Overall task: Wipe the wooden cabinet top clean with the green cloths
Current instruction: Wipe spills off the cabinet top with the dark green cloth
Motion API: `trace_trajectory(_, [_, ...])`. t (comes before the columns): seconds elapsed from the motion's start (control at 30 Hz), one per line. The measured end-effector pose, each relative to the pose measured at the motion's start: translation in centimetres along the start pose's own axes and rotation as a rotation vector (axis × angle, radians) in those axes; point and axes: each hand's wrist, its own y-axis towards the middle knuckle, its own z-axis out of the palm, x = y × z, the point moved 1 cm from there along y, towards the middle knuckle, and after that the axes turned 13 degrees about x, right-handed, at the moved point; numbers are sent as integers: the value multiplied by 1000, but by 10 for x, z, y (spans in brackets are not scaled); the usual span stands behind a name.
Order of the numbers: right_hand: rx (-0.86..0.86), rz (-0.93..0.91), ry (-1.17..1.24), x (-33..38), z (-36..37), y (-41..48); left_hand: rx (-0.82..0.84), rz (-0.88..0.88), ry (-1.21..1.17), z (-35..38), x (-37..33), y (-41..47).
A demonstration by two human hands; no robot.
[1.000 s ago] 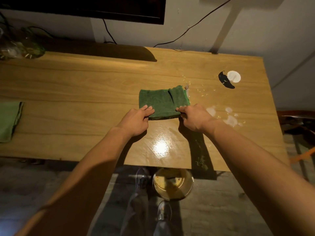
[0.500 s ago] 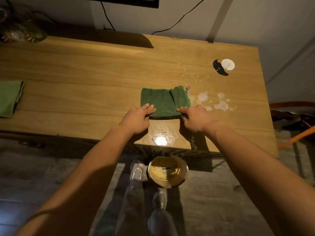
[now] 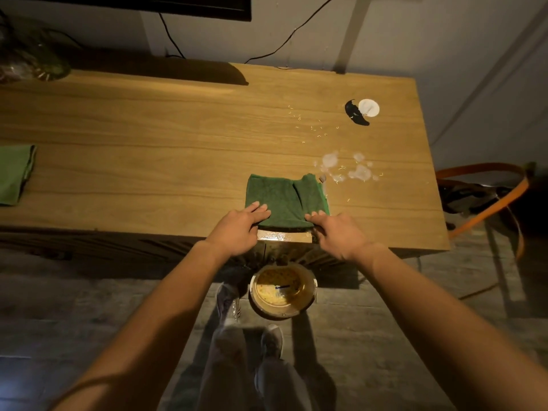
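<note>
At the far left edge of the wooden worktop [image 3: 148, 137] lies a lighter green cloth [image 3: 14, 173], untouched. Toward the middle, at the near edge, the left hand [image 3: 237, 229] rests flat with fingers spread on the near left corner of the dark green cloth [image 3: 284, 200]. The right hand [image 3: 335, 232] presses its near right corner the same way, grip flat, not pinching. On the floor below stands a bucket [image 3: 281, 292] of murky water. Right of the cloth, white foam patches [image 3: 344, 169] and crumbs dot the wood.
</note>
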Motion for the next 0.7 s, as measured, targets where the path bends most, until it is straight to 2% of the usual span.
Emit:
trace_trajectory(0.47, [30, 21, -85, 0, 43, -46, 111, 6, 248, 27, -28, -35])
trace_trajectory(0.7, [-50, 63, 105, 2, 75, -50, 98, 8, 306, 47, -32, -48])
